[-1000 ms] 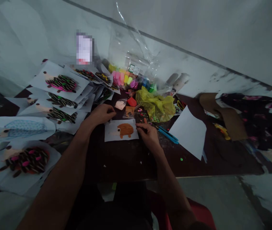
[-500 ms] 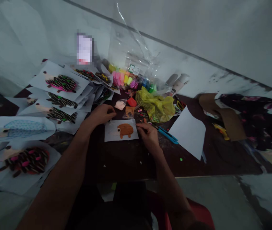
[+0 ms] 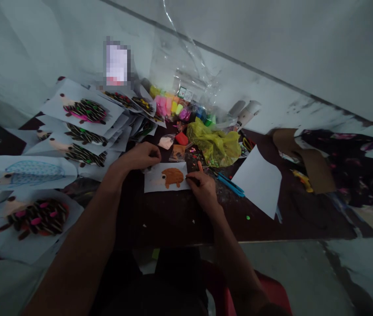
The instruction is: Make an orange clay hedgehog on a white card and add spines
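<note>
A small white sheet (image 3: pixel 153 186) with a brown clay hedgehog (image 3: pixel 174 177) lies on the dark table (image 3: pixel 169 219) in front of me. My left hand (image 3: pixel 145 156) is at the sheet's upper left corner, fingers curled; what they hold, if anything, is hidden. At the right edge of the sheet is my right hand (image 3: pixel 203 186), its thumb and finger pinched on that edge. Just beyond the sheet are small packets of pale pink (image 3: pixel 165 141), red (image 3: pixel 181 138) and brown clay (image 3: pixel 177 152).
Sheets with seed-covered hedgehogs (image 3: pixel 86 110) are piled on the left. A yellow plastic bag (image 3: pixel 214 142) and a clear bag of coloured clay (image 3: pixel 176 107) lie behind. Blue scissors (image 3: pixel 230 184), a blank sheet (image 3: pixel 260 180), brown cardboard (image 3: pixel 317 169) and dark floral cloth (image 3: pixel 360 171) are on the right.
The view has shifted slightly. My right thumb and finger have drawn closer together at the sheet's right edge. My left hand has hardly moved.
</note>
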Available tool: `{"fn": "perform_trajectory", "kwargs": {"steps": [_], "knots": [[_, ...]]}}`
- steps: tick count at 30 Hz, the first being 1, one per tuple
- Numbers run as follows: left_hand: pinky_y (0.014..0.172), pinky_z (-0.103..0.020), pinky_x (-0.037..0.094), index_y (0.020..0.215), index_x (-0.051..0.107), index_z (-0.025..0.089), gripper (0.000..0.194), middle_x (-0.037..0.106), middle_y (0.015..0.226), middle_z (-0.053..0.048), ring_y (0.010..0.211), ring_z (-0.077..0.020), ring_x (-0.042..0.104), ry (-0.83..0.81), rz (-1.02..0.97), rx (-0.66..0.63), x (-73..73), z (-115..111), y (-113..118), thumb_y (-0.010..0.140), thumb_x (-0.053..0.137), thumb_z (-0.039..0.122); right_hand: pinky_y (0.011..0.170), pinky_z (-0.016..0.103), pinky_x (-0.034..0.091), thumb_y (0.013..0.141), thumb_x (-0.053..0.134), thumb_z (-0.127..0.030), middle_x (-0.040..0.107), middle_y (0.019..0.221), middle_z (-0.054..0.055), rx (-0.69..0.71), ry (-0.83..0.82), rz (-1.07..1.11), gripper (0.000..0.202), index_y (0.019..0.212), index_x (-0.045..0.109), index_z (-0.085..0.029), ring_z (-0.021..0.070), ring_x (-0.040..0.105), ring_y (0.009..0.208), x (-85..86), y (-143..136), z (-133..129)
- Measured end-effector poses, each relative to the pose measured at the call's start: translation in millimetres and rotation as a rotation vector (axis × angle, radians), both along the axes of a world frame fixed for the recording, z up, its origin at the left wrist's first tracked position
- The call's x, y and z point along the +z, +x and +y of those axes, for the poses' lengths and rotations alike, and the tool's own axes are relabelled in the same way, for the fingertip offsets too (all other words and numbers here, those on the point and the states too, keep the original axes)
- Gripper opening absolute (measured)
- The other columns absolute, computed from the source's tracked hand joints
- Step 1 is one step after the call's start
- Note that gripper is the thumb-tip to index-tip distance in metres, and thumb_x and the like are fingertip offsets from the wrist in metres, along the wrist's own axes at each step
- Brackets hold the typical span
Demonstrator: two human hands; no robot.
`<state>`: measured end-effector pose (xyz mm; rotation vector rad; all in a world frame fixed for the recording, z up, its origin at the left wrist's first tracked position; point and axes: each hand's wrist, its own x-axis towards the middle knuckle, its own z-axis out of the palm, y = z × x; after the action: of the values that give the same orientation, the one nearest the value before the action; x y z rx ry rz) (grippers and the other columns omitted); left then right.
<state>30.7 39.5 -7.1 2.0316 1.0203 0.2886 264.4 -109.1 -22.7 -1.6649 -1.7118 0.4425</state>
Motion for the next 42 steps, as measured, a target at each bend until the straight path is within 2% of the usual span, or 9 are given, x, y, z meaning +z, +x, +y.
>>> {"fn": "perform_trajectory", "kwargs": {"steps": [3,7,14,19,25,32,38,42], "knots": [[0.058,-0.025,0.043,0.076,0.071,0.018,0.021,0.071,0.074,-0.004,0.067,-0.0171,0.062,-0.029,0.036,-0.034,2.2,0,-2,0.067,0.056,0.030,0.096,0.038,0.054,0.088,0.064,-0.021,0.076,0.091,0.004,0.024,0.018,-0.050,0.014,0.088,0.077,-0.025,0.0208,0.070,0.087,-1.2,0,1],[0.061,-0.025,0.045,0.073,0.069,0.019,0.018,0.072,0.074,-0.004,0.068,-0.0177,0.063,-0.024,0.079,-0.045,2.7,0,-3,0.064,0.057,0.028,0.112,0.045,0.043,0.091,0.065,-0.021,0.069,0.083,0.002,0.049,0.073,-0.126,0.014,0.087,0.078,-0.026,0.0190,0.066,0.082,-2.0,-1,3],[0.059,-0.026,0.045,0.070,0.066,0.019,0.016,0.069,0.071,-0.003,0.065,-0.0169,0.061,-0.068,0.055,-0.049,-0.5,2,-2,0.060,0.056,0.026,0.097,0.040,0.052,0.094,0.064,-0.025,0.067,0.084,0.004,0.057,0.077,-0.229,0.015,0.091,0.079,-0.024,0.0206,0.064,0.085,-5.3,-3,1],[0.058,-0.026,0.044,0.070,0.066,0.019,0.016,0.069,0.070,-0.003,0.065,-0.0171,0.060,-0.071,0.054,-0.054,-0.1,1,-3,0.060,0.056,0.028,0.090,0.038,0.053,0.095,0.056,-0.020,0.067,0.091,0.007,0.092,0.083,-0.325,0.024,0.103,0.079,-0.022,0.0220,0.063,0.090,-3.4,-3,-6],[0.059,-0.025,0.045,0.071,0.068,0.019,0.018,0.071,0.073,-0.003,0.067,-0.0173,0.061,-0.058,0.062,-0.054,-0.7,2,-3,0.060,0.056,0.026,0.088,0.036,0.050,0.091,0.054,-0.014,0.066,0.098,0.009,0.092,0.049,-0.475,0.033,0.115,0.076,-0.021,0.0236,0.060,0.094,-0.3,-5,-14],[0.058,-0.025,0.044,0.071,0.067,0.019,0.017,0.070,0.072,-0.003,0.066,-0.0166,0.061,-0.060,0.072,-0.050,-0.4,2,-4,0.061,0.057,0.027,0.081,0.037,0.044,0.091,0.056,-0.011,0.065,0.099,0.011,0.087,0.003,-0.681,0.032,0.112,0.076,-0.023,0.0251,0.056,0.091,3.7,-11,-16],[0.057,-0.025,0.044,0.069,0.067,0.019,0.014,0.069,0.069,-0.002,0.065,-0.0169,0.061,-0.066,0.056,-0.043,-1.4,3,-3,0.060,0.059,0.027,0.086,0.036,0.044,0.091,0.051,-0.008,0.067,0.102,0.012,0.054,0.020,-0.624,0.041,0.126,0.070,-0.020,0.0245,0.057,0.095,0.2,-8,-21],[0.057,-0.025,0.044,0.070,0.068,0.019,0.015,0.069,0.070,-0.002,0.064,-0.0163,0.060,-0.071,0.060,-0.041,0.1,1,-3,0.061,0.058,0.027,0.083,0.036,0.044,0.091,0.051,-0.007,0.067,0.100,0.011,0.060,0.032,-0.634,0.042,0.122,0.073,-0.024,0.0240,0.057,0.092,-1.7,-7,-22]]}}
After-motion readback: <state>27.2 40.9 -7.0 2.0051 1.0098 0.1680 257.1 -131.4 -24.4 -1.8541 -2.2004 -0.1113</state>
